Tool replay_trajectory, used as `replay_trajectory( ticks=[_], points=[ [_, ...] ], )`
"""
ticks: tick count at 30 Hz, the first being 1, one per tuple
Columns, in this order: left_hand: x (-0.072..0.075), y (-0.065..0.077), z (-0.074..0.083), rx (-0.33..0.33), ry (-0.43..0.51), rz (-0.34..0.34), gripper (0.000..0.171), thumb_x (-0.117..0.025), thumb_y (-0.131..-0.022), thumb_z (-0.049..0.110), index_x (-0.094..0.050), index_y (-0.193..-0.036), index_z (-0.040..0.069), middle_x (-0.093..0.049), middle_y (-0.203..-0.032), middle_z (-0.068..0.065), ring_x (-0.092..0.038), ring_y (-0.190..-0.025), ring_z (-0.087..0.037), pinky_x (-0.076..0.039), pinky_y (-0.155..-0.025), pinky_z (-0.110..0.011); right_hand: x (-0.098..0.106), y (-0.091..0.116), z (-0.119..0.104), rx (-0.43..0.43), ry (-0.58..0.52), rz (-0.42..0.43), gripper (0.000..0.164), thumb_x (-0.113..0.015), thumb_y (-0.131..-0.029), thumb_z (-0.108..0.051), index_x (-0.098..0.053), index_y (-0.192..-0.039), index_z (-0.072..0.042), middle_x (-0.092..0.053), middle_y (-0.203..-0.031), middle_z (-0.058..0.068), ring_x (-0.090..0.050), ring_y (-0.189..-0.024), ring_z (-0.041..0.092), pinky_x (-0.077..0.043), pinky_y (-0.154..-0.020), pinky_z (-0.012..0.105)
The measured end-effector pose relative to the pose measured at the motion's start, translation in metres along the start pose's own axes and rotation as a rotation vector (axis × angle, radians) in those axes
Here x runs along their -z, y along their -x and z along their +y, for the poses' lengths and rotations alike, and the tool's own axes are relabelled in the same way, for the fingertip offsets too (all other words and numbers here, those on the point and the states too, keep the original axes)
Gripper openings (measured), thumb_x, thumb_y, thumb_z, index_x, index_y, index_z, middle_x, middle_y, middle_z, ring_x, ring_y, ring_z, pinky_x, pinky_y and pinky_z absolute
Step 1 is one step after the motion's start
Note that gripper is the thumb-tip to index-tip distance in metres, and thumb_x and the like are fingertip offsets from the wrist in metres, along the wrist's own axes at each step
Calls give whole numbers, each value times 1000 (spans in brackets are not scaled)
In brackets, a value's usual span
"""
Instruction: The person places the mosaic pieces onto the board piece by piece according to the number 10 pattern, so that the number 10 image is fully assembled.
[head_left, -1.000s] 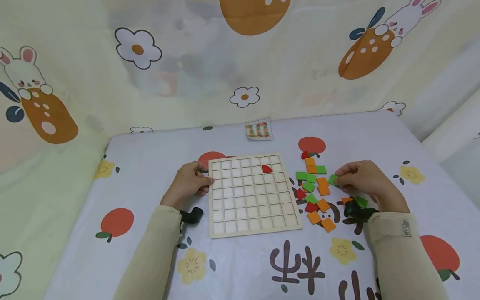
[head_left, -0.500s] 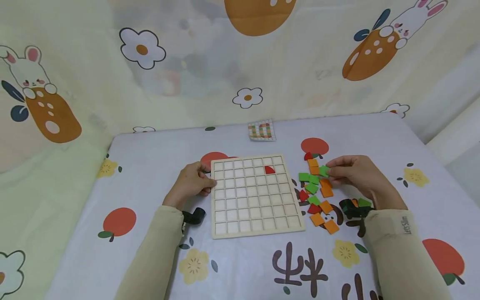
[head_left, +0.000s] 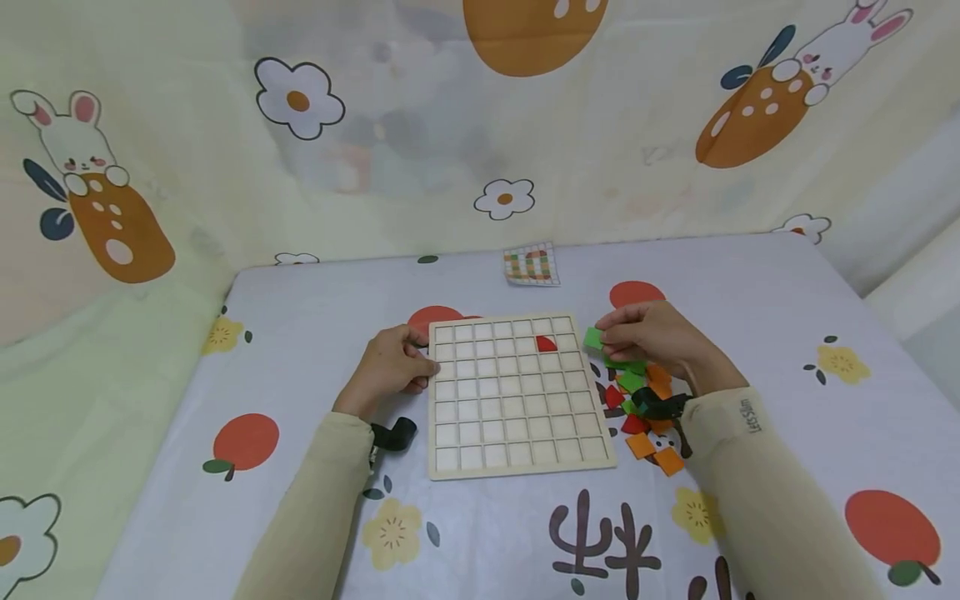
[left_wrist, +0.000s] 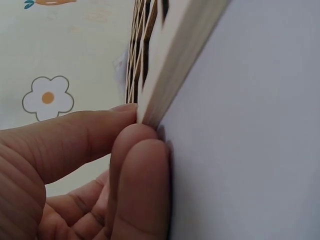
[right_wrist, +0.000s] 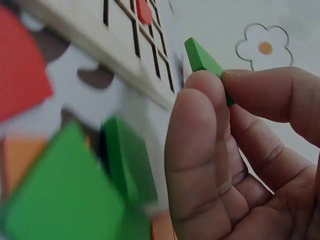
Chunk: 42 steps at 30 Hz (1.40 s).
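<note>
A wooden grid board [head_left: 521, 475] lies on the table, with one red quarter-round tile [head_left: 546, 343] in a cell of its second row from the back. My left hand [head_left: 388, 368] pinches the board's left edge, thumb on the rim and fingertips against its side, as the left wrist view shows. Between right thumb and fingers, a green square tile [right_wrist: 202, 57] is pinched. That right hand [head_left: 651, 337] is just off the board's back right side, over the loose tiles. Part of the pile is hidden under the hand and wrist.
Loose tiles lie right of the board: green tiles [head_left: 630, 382], orange tiles [head_left: 669, 461] and red ones [head_left: 634, 425]. A small card with a coloured grid pattern [head_left: 531, 265] rests behind the board. A patterned cloth [head_left: 420, 150] hangs along the table's back edge.
My right hand has picked up a green tile at the far right of the pile and carried it left, close to the board. The left hand still holds the board's edge.
</note>
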<state>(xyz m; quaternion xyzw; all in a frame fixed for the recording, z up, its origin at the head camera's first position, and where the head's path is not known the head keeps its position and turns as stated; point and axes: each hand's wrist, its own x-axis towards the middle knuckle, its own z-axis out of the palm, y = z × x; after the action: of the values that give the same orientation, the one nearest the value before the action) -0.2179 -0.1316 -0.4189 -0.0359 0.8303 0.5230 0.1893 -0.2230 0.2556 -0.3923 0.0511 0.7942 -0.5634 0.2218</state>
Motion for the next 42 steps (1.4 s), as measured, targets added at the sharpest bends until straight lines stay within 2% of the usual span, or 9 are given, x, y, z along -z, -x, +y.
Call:
replay_trajectory(
  ticks=[4,10,18,27,34,42],
  points=[
    [-1,0,-1,-20,0,-4,42,-81,-88,3,-60,-124,-1,-64,-90,-11,-67,-64,-17,-60,-60,-26,-11,-9,-8,-6,-15,-45,35,-67,-102,-13,-61,-128,10,-72,-94,8,-72,-81,18,-64,-80,30],
    [-2,0,-5,-16,10,0,42,-81,-89,4,-60,-124,0,-65,-90,-10,-66,-65,-17,-59,-59,-26,-29,-22,-20,-20,-19,-89,30,-69,-100,-9,-64,-124,8,-74,-94,14,-74,-79,21,-65,-79,34],
    [-4,0,-4,-12,11,-7,43,-81,-90,5,-60,-126,0,-65,-90,-10,-66,-66,-17,-59,-60,-25,-44,-35,-31,-17,19,-142,31,-67,-100,-8,-64,-125,9,-73,-91,11,-69,-75,17,-64,-77,31],
    [-4,0,-3,-11,12,-5,42,-81,-89,5,-60,-125,1,-65,-90,-10,-66,-65,-17,-59,-59,-25,-55,-45,-37,-45,56,-159,28,-65,-100,-7,-67,-124,8,-72,-90,11,-69,-74,17,-64,-73,29],
    [-2,0,-2,-2,10,8,42,-82,-89,6,-60,-124,2,-66,-91,-11,-66,-66,-18,-59,-59,-25,-60,-48,-41,-34,94,-166,27,-66,-99,-6,-67,-122,9,-71,-84,10,-67,-70,14,-62,-68,25],
    [0,-2,-1,-5,17,5,41,-82,-88,5,-61,-123,2,-65,-90,-11,-66,-65,-17,-59,-59,-25,-64,-48,-44,-27,104,-160,24,-65,-100,-7,-68,-119,8,-71,-85,10,-66,-71,15,-62,-69,26]
  ],
)
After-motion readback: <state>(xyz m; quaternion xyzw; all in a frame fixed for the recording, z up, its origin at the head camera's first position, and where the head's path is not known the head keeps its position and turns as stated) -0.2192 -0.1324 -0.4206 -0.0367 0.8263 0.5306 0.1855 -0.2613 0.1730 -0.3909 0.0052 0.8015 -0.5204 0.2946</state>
